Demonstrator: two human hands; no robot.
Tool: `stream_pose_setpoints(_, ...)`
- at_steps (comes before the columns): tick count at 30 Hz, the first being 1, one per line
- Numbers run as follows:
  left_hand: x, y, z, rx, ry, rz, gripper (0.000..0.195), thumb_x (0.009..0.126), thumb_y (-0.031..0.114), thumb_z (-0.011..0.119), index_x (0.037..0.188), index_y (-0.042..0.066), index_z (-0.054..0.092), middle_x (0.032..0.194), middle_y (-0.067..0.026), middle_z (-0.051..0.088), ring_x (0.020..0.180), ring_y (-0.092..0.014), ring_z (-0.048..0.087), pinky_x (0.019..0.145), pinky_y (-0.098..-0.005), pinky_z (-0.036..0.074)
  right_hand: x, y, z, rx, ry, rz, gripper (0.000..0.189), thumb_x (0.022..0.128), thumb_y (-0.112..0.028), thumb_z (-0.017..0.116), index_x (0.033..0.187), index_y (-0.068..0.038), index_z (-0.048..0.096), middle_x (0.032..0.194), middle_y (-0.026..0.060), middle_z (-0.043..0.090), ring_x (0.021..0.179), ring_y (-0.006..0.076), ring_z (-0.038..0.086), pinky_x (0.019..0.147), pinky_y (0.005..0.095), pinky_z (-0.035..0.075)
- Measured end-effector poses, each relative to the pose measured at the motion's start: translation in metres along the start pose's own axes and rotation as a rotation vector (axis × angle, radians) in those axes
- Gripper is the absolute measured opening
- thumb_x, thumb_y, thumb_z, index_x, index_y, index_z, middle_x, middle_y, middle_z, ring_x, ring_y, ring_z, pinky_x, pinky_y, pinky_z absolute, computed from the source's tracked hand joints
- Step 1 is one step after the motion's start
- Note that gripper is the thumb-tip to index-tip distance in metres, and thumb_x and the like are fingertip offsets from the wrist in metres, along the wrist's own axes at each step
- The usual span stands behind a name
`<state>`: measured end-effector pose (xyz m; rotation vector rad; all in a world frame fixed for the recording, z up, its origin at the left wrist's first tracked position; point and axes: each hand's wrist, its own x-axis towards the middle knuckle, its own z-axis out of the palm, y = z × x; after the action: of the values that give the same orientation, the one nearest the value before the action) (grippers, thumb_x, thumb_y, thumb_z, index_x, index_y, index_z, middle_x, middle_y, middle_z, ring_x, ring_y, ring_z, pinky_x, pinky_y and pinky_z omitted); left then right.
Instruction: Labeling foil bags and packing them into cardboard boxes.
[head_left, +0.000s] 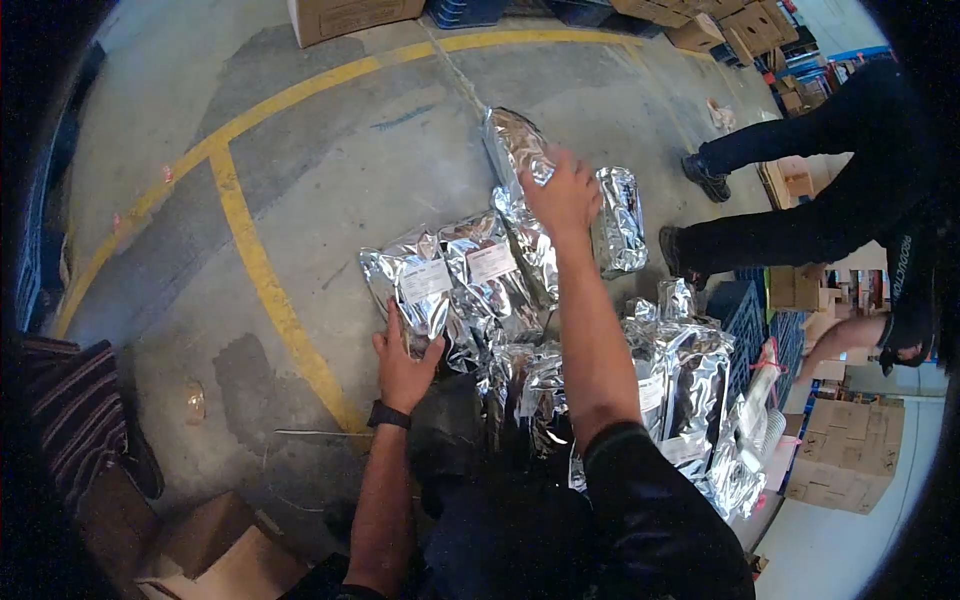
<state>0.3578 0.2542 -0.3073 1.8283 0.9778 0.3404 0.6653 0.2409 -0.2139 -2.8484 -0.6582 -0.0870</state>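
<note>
My left hand (405, 367), a dark watch on its wrist, has its fingers apart at the lower edge of a silver foil pouch with a white label (409, 274). A second labelled foil pouch (480, 259) lies beside it on the floor. Farther up, my right hand (562, 191) rests with spread fingers on a bulging foil pouch (517, 139); whether it grips the foil I cannot tell. Just right of that hand lies another foil pouch (621, 221). More foil pouches (694, 375) are piled near my right arm.
Yellow lines (259, 259) cross the concrete floor. A person in dark trousers (795, 232) stands at the right, near blue plastic pallets (739, 322) and stacked cartons (847, 450). An open cardboard box (232, 555) is at lower left, and a carton (352, 19) stands at the top.
</note>
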Motion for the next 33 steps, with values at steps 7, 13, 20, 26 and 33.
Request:
stream_pose_setpoints(7, -0.028, -0.021, -0.019, -0.463, 0.016, -0.254, 0.053, 0.088, 0.017, 0.067, 0.136, 0.007, 0.046, 0.108, -0.0103, 0.061, 0.098, -0.018, 0.058, 0.089, -0.0319, 0.046, 0.020, 0.001, 0.020, 0.025, -0.234, 0.242, 0.094, 0.061, -0.045, 0.078, 0.143, -0.028, 0.036, 0.127, 0.0216, 0.054, 0.129, 0.0403, 0.037, 0.099, 0.0554, 0.037)
stream_pose_setpoints(13, -0.032, -0.005, -0.057, -0.602, 0.103, -0.299, 0.049, 0.094, 0.028, 0.060, 0.138, 0.011, 0.044, 0.104, -0.0062, 0.063, 0.068, -0.008, 0.053, 0.060, -0.0240, 0.045, -0.082, -0.037, -0.012, 0.557, -0.040, -0.087, 0.092, 0.057, -0.022, 0.085, 0.139, -0.013, 0.044, 0.125, 0.0153, 0.057, 0.114, 0.0284, 0.054, 0.089, 0.0417, 0.048)
stream_pose_setpoints(20, -0.022, -0.015, -0.092, -1.449, 0.151, -0.400, 0.062, 0.098, 0.051, 0.043, 0.150, 0.025, 0.020, 0.119, -0.0118, 0.061, 0.049, -0.007, 0.042, 0.042, -0.0213, 0.035, -0.127, -0.031, -0.078, -0.028, -0.272, -0.761, 0.071, 0.065, -0.011, 0.077, 0.129, -0.033, 0.056, 0.134, 0.0054, 0.048, 0.133, 0.0302, 0.037, 0.110, 0.0636, 0.008)
stream_pose_setpoints(26, -0.040, -0.040, -0.054, -0.708, -0.184, -0.299, 0.051, 0.091, 0.027, 0.066, 0.136, 0.011, 0.046, 0.093, -0.0049, 0.064, 0.070, -0.009, 0.059, 0.054, -0.0225, 0.048, -0.093, 0.008, -0.005, 0.386, -0.220, -0.269, 0.042, 0.075, 0.004, 0.056, 0.111, -0.013, 0.068, 0.116, 0.0172, 0.063, 0.112, 0.0351, 0.057, 0.094, 0.0420, 0.045)
stream_pose_setpoints(33, -0.055, -0.009, -0.033, -0.427, -0.046, -0.213, 0.065, 0.075, 0.041, 0.079, 0.118, 0.000, 0.052, 0.095, -0.0079, 0.065, 0.086, -0.017, 0.062, 0.077, -0.0320, 0.050, -0.055, 0.063, 0.037, -0.142, -0.355, 0.261, 0.107, 0.061, -0.024, 0.080, 0.147, -0.037, 0.018, 0.139, 0.0235, 0.040, 0.130, 0.0412, 0.038, 0.105, 0.0547, 0.032)
